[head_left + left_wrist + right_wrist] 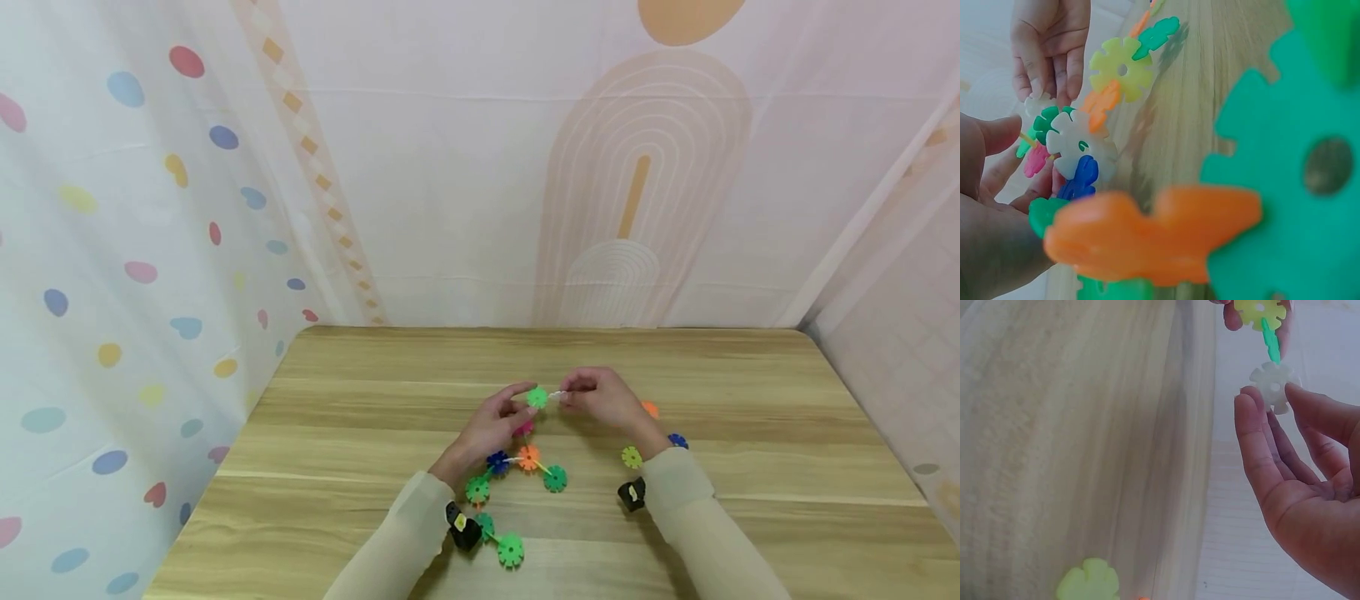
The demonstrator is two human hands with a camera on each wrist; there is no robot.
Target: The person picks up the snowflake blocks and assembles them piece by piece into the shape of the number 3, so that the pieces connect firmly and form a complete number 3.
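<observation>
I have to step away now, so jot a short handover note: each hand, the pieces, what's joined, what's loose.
Left hand pinches the green snowflake disc at the top of the joined chain.
Right hand pinches a white disc against that green one; whether it has seated cannot be told.
Done: a chain of discs lies joined on the wooden table.
Left: loose orange, blue and yellow-green discs beside the right wrist.
</observation>
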